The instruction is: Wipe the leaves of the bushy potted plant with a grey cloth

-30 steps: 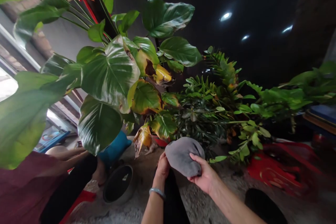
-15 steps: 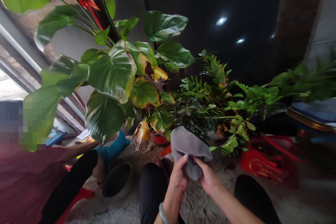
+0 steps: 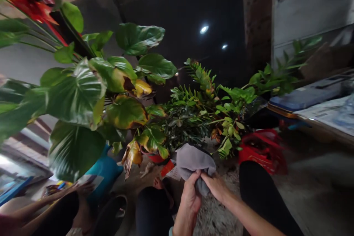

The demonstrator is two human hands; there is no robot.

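Observation:
A soft grey cloth is bunched up in front of me, between my knees. My left hand pinches its lower edge, thumb pointing up. Close beside it, almost touching, my right hand grips the same edge from the right. The upper part of the cloth bulges out rounded beyond my thumbs, and a fold hangs below them. Most of my fingers are hidden behind the cloth, as is anything that may be inside it.
Large-leaved plants rise on the left, with lower leafy plants ahead. A red bag stands beyond my right knee. On the left are a dark bucket, a teal container and another person's arm. A cluttered table is at right.
My view has turned right, so the plants and the other person sit further left. My hands have come closer together on the cloth, which stays held.

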